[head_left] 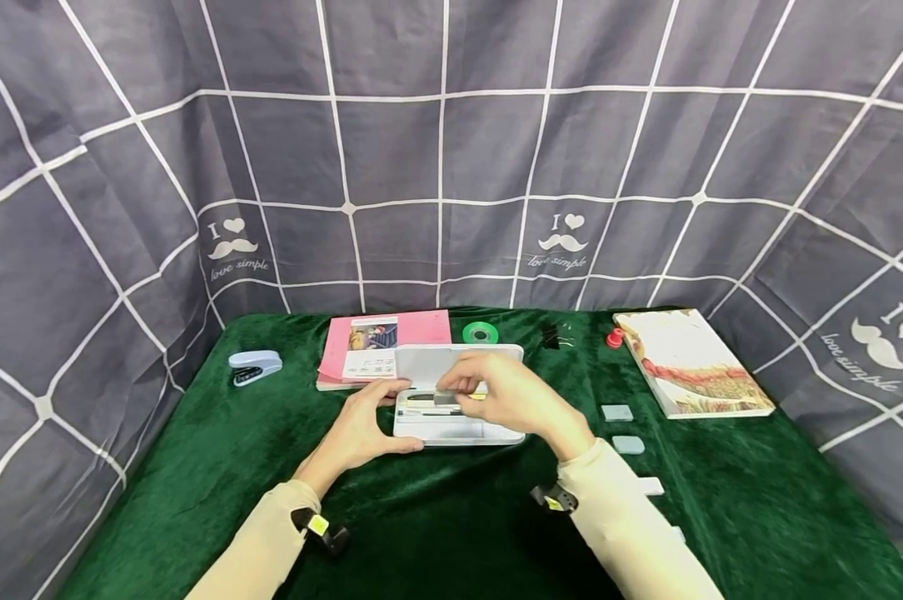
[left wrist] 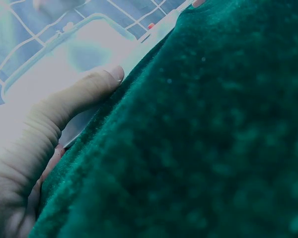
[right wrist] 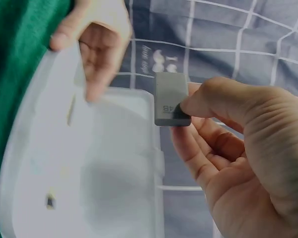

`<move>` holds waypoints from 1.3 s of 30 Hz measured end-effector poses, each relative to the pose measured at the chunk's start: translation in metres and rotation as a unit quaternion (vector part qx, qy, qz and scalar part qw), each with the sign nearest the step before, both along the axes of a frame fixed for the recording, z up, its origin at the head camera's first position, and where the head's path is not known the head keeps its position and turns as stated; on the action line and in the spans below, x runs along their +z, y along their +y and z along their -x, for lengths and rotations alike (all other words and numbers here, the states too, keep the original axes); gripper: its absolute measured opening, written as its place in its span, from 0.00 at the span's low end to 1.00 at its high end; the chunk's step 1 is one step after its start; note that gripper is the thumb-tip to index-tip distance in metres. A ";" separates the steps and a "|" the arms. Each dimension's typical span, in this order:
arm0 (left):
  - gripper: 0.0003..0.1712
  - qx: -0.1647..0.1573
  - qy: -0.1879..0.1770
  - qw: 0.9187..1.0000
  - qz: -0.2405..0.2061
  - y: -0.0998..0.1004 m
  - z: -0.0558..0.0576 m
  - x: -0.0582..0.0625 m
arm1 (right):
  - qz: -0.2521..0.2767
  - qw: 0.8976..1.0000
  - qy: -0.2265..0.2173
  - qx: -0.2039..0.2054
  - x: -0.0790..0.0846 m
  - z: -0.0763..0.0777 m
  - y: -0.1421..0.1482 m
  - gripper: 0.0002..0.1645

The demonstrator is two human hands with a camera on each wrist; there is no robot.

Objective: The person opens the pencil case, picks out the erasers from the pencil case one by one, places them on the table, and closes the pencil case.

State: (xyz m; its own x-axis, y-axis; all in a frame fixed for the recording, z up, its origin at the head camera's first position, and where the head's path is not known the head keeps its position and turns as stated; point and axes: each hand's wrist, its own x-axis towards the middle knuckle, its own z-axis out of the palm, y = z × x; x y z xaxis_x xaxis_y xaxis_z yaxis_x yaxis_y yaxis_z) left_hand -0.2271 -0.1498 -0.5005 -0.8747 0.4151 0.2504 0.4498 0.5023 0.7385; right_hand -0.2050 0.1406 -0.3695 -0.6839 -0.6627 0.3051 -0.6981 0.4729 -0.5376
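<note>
A white pencil case (head_left: 459, 431) lies with its lid up on the green cloth, pens and pencils inside it. My left hand (head_left: 361, 427) holds the case's left end, thumb along the front edge and fingers at the back by the hinge. In the left wrist view, the thumb (left wrist: 87, 91) rests on the case's rim. Over the case, my right hand (head_left: 500, 392) pinches a grey eraser (right wrist: 170, 96) between thumb and fingers. Its printed "4B" mark shows in the right wrist view.
Behind the case are a pink book (head_left: 429, 325) and a green tape roll (head_left: 481, 332). A stapler (head_left: 255, 366) lies left. Rightward are a black binder clip (head_left: 551, 337), a red object (head_left: 615, 337), a thick book (head_left: 691, 367) and several pale blocks (head_left: 628, 445), some partly behind my sleeve.
</note>
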 end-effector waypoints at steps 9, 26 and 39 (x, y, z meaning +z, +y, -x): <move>0.56 0.015 0.009 1.000 0.009 -0.012 -0.002 0.000 | 0.019 0.996 0.084 -0.035 0.031 -0.028 0.060 0.21; 0.55 0.011 0.006 1.000 0.012 -0.007 -0.001 0.001 | 0.028 0.998 0.042 -0.038 -0.037 -0.106 0.135 0.34; 0.55 0.004 0.003 1.000 0.010 -0.001 0.000 0.000 | 0.008 1.000 -0.020 -0.013 -0.076 -0.138 0.157 0.32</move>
